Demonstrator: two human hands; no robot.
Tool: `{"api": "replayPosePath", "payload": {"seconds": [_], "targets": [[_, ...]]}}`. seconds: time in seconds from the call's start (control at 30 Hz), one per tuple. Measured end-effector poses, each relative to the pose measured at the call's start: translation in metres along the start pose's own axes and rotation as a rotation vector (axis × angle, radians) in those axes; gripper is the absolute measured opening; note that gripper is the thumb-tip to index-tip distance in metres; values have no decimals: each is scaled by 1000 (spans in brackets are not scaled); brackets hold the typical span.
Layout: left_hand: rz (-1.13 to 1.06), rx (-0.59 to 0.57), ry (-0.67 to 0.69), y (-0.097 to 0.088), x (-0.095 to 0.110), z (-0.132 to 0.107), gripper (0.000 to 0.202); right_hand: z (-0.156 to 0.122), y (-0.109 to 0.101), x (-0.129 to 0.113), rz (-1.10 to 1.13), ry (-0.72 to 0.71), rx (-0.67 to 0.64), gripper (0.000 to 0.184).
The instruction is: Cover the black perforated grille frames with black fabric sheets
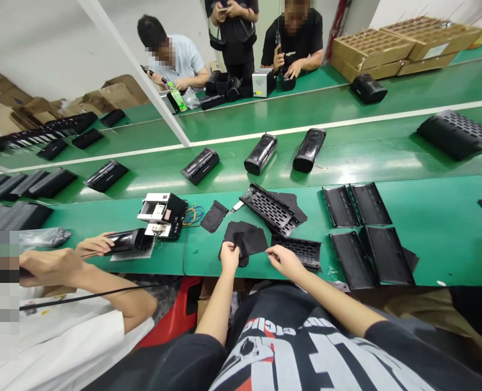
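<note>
My left hand (229, 256) pinches the near edge of a small pile of black fabric squares (246, 238) on the green bench. My right hand (285, 260) is closed in a pinch at the right corner of the same pile, just in front of a black perforated grille panel (301, 251) lying flat. A second perforated grille (270, 209) leans over more black fabric just behind the pile. One loose fabric piece (213, 216) lies to the left.
Several black plastic panels (363, 233) lie to my right. A person on my left holds a black housing (129, 240) beside a small white and black machine (163, 214). Black housings (261, 153) ride the green conveyor. People work opposite, near cardboard trays (404, 43).
</note>
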State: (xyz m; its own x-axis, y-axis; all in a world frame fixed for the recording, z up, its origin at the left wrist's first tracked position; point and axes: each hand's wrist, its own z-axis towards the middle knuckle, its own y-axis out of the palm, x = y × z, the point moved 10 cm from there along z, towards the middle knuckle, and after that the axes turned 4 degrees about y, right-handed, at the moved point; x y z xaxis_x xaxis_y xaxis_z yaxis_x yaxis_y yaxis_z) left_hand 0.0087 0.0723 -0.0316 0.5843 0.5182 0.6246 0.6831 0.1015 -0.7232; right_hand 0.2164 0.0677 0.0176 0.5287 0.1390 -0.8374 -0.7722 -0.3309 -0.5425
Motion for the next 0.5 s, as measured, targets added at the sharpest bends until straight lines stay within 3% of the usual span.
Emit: {"api": "replayPosePath", "payload": {"seconds": [0.1, 0.2, 0.37, 0.5], "targets": [[-366, -96, -29, 15, 9, -15, 36, 10, 18, -21, -69, -62, -53, 19], [-743, -238, -117, 36, 22, -34, 42, 17, 20, -28, -122, -64, -18, 17], [-843, -314, -187, 47, 37, -50, 39, 20, 7, -23, -149, -29, 50, 8], [-853, -316, -172, 47, 43, -50, 39, 21, -3, -22, -106, -68, 51, 16]]}}
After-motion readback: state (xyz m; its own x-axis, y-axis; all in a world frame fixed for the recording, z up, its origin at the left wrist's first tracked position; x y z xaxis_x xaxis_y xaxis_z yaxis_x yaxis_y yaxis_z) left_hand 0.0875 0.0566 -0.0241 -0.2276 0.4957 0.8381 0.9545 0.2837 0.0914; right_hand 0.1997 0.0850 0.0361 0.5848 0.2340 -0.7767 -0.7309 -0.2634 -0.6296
